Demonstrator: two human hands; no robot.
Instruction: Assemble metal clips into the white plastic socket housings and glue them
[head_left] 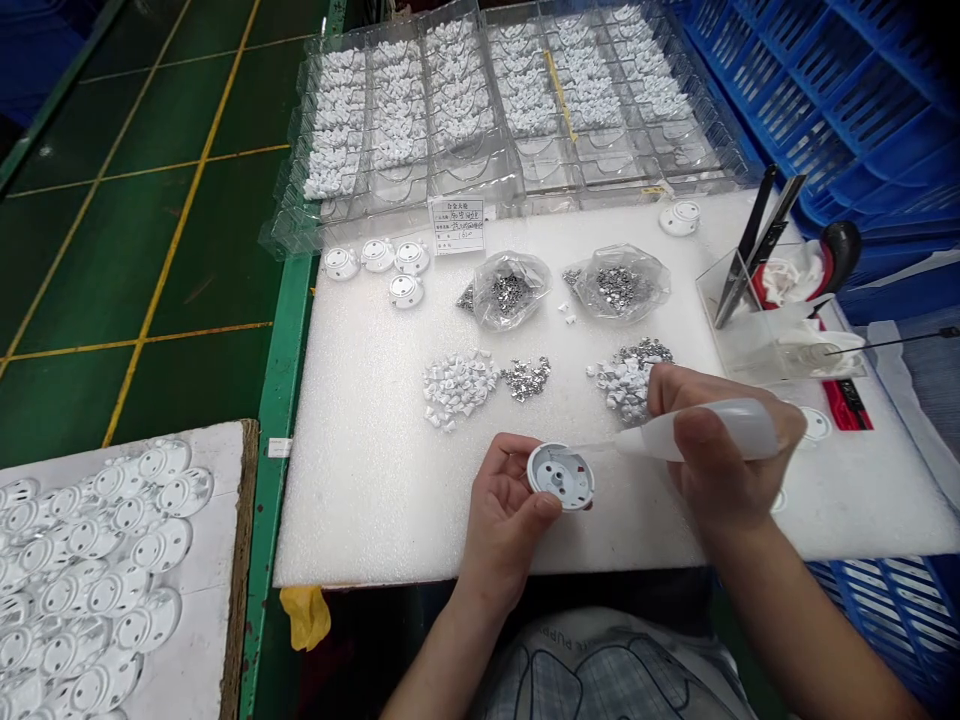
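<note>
My left hand (pixel 510 505) grips a round white plastic housing (pixel 561 478) by its edge, its hollow side with small holes facing up. In my right hand (pixel 724 460) is a translucent squeeze bottle (pixel 739 428), lying nearly level. Its thin nozzle points left and reaches the rim of the housing; whether it touches cannot be made out. Just beyond my hands lie a heap of small white parts (pixel 459 388), a heap of small metal parts (pixel 527 379), and a mixed pile of white parts (pixel 626 385) partly behind my right fingers.
Clear plastic trays (pixel 397 185) of white parts stand at the back. Two bags of metal pieces (pixel 514 292) (pixel 626 285) sit mid-board. A clear tool holder (pixel 750 330) stands right, beside blue crates (pixel 847 120). Several housings (pixel 406 290) lie back left; more cover a cardboard sheet (pixel 217 530).
</note>
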